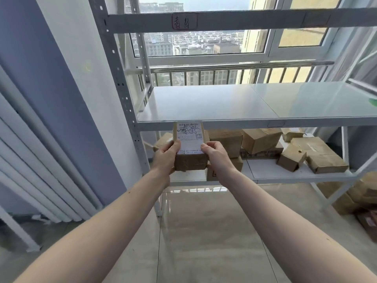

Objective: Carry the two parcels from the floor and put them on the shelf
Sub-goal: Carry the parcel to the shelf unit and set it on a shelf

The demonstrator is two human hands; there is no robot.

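Parcel up in both hands, its far end right at the lip of the empty shelf.

I've got the parcel (189, 148) clamped between my left hand (166, 158) and my right hand (217, 154), one on each side, thumbs over the near edge of its white label. Its long axis runs away from me, near to far, and the far end sits level with the front edge of the bare middle shelf (204, 103), towards the shelf's left end. So the shelf lies straight ahead and slightly above my hands: I reckon a small lift and a push forward lands it. Both hands are equally close. Other boxes (261, 140) crowd the lower shelf (285, 172) beyond; a second parcel I can't pick out.
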